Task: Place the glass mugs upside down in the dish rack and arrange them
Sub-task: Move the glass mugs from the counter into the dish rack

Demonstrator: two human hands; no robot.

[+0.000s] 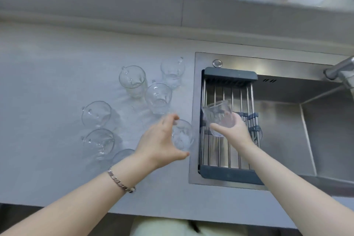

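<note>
The rack (229,174) spans the sink's (287,120) left end. Over the rack, the right hand (232,130) holds a tilted mug (218,117). Just left of the rack, the left hand (161,140) curls around another mug (183,136) on the tabletop (47,82). Farther left of the rack stand six more mugs (132,80).

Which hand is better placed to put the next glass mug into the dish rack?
The right hand. It already holds a clear glass mug directly above the steel-bar dish rack in the sink. The left hand is only closing on another glass mug on the grey counter.
</note>
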